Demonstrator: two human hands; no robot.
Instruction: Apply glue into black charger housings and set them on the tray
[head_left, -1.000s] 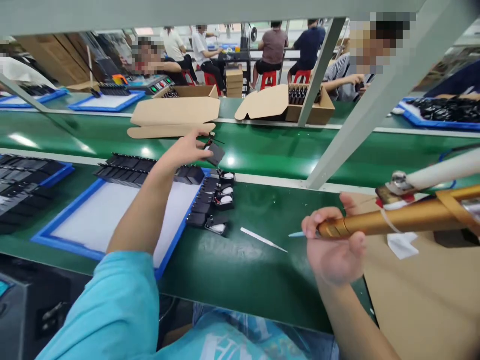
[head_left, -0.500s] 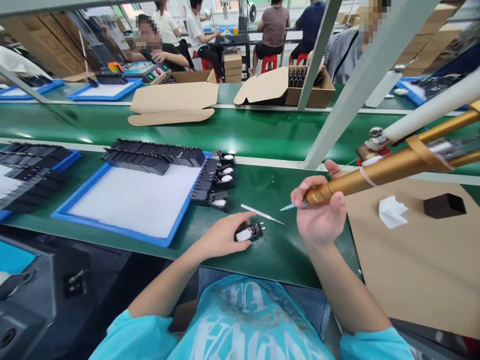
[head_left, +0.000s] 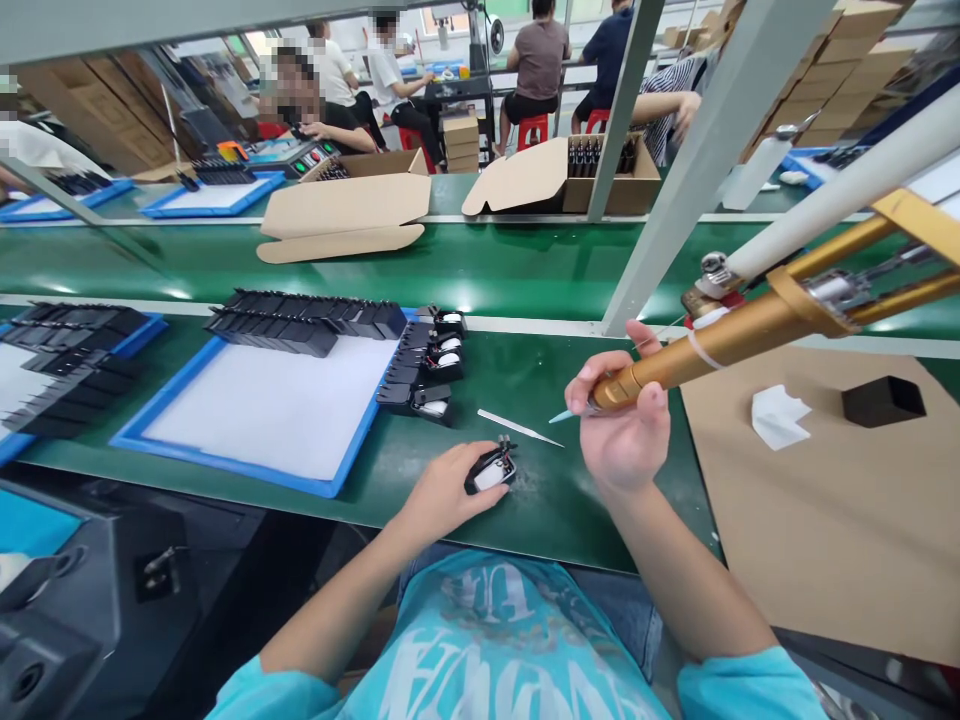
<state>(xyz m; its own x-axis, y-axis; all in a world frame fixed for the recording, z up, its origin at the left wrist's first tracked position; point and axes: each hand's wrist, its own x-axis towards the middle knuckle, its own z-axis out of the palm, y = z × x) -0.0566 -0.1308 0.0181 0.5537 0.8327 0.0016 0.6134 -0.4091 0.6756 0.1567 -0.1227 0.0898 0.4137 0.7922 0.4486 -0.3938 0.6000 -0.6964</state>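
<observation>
My left hand [head_left: 448, 490] is closed around an open black power adapter [head_left: 491, 474] on the green bench. Wires and a white block show inside its housing, and the metal prongs point away from me. In my right hand [head_left: 628, 440] is the front end of a gold glue dispensing gun [head_left: 675, 355], slanting down to the left. Its pale blue nozzle is above the bench, apart from the adapter. Between the hands and a little farther off lies a thin white strip [head_left: 520, 428].
Several black adapters [head_left: 420, 370] stand along the right rim of a blue tray [head_left: 225, 470], with more at its back. A cardboard sheet [head_left: 810, 520] at right bears crumpled white paper [head_left: 780, 416] and a black box-shaped shell [head_left: 883, 401]. A metal post [head_left: 675, 190] rises beyond the gun. Co-workers sit opposite.
My left hand has turned the power adapter, so its prongs now point away from me instead of right. My right hand and the glue dispensing gun have shifted slightly left.
</observation>
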